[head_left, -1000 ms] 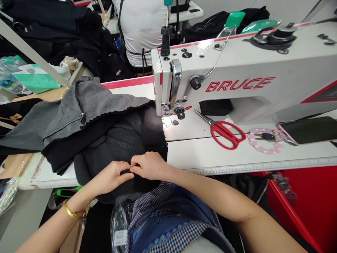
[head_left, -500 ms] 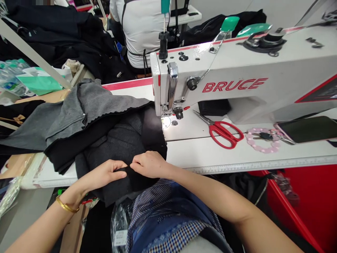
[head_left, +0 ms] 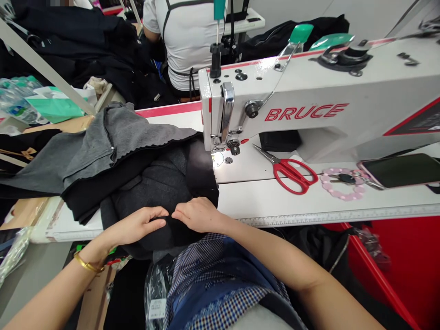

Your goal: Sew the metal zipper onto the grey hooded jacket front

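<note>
- Head camera, looking down: the work in hand is a dark fabric (head_left: pixel 161 183) piece that lies heaped on the white table (head_left: pixel 309 201), in front and to the left of the sewing machine (head_left: pixel 309 101).
- The step, as I judge it, is preparing an edge by hand. A small fold of the cloth is being pinched at the table's front edge, and the cloth's far end lies just beside the lit presser foot (head_left: pixel 217 147). I cannot tell whether it lies under the foot.
- The next move calls for keeping that fold flat and lined up while the cloth is slid toward the foot, without the heap dragging it askew.
- The left hand (head_left: pixel 140 224) is nearly closed, thumb and fingertips pressed together on the fold, with a gold bangle (head_left: pixel 87 266) at the wrist.
- The right hand (head_left: pixel 195 214) meets it fingertip to fingertip. Its fingers are curled down and clamped on the same fold, and the knuckles hide the exact grip.
- A grey garment (head_left: pixel 120 133) lies over the far left of the heap, touching it.
- Red scissors (head_left: pixel 292 174), keys on a pink ring (head_left: pixel 342 182) and a phone (head_left: pixel 402 169) lie on the table to the right, well apart from the hands.
- A person in a white top (head_left: pixel 185 36) sits beyond the machine, facing away.
</note>
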{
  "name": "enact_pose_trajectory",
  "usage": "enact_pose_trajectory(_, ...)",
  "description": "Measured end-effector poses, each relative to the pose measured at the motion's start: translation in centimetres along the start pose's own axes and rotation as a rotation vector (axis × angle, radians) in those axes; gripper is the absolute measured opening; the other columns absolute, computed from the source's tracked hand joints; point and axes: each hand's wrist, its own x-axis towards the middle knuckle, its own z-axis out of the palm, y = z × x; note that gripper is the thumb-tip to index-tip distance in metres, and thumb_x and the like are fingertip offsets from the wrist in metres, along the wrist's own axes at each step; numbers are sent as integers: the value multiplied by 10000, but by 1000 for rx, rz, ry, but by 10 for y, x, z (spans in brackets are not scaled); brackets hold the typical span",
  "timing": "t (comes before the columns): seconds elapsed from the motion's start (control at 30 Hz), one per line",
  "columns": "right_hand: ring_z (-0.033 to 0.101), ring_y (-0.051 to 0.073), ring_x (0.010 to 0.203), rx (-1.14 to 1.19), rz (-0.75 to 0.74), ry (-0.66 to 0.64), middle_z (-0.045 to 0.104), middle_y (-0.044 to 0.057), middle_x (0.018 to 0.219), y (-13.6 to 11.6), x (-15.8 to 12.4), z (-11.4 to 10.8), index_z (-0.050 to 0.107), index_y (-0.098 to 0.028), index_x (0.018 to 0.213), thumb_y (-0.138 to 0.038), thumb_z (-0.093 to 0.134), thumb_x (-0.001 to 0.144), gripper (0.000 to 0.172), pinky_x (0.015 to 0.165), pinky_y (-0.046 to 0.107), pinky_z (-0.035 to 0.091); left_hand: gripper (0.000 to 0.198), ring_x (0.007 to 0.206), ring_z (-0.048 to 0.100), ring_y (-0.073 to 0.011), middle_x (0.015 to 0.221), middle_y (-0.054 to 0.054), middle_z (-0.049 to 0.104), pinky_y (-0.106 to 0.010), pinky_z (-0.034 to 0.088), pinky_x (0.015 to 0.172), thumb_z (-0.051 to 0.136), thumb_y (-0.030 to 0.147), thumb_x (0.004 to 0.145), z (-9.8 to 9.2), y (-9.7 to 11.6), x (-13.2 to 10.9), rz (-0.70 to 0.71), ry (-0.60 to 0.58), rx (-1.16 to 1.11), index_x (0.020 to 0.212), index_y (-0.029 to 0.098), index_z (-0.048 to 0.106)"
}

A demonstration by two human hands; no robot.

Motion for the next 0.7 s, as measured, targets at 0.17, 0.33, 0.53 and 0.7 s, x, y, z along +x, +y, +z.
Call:
enact_pose_trajectory(0.17, 614, 201, 700, -10, -41, 34, 663, 40, 764, 1, 2, -2, 613, -188, 807, -409, 307, 914, 392, 567, 259, 363, 324, 727, 544, -157, 782, 7, 611, -217, 419, 652, 438, 449, 815, -2, -15, -22, -110, 69, -82, 847, 166, 592)
enact_pose_trajectory(0.33, 590, 147, 759, 10, -170, 79, 654, 0, 836, 1, -15, -3, 587, -199, 914, -341, 379, 907, 252, 637, 243, 380, 338, 684, 549, -151, 717, 10, 584, -221, 424, 614, 399, 462, 838, 17, -7, -50, -86, 312, 2, 817, 170, 568)
enact_pose_trajectory(0.53, 515, 159, 858, -24, -347, 479, 601, 28, 852, 1, -88, 28, 577, -177, 865, -169, 429, 859, 149, 854, 358, 338, 121, 641, 543, -125, 706, -13, 573, -210, 425, 601, 526, 248, 818, 112, 18, -84, 405, 742, 432, 896, 171, 577)
enact_pose_trajectory(0.7, 448, 202, 1056, 219, -61, 782, 516, 93, 1086, 1, -142, 92, 528, -183, 987, -117, 440, 823, 197, 896, 398, 351, 377, 687, 530, -127, 796, -47, 589, -233, 459, 637, 356, 18, 816, 220, 16, -66, 495, 798, 377, 1141, 147, 495)
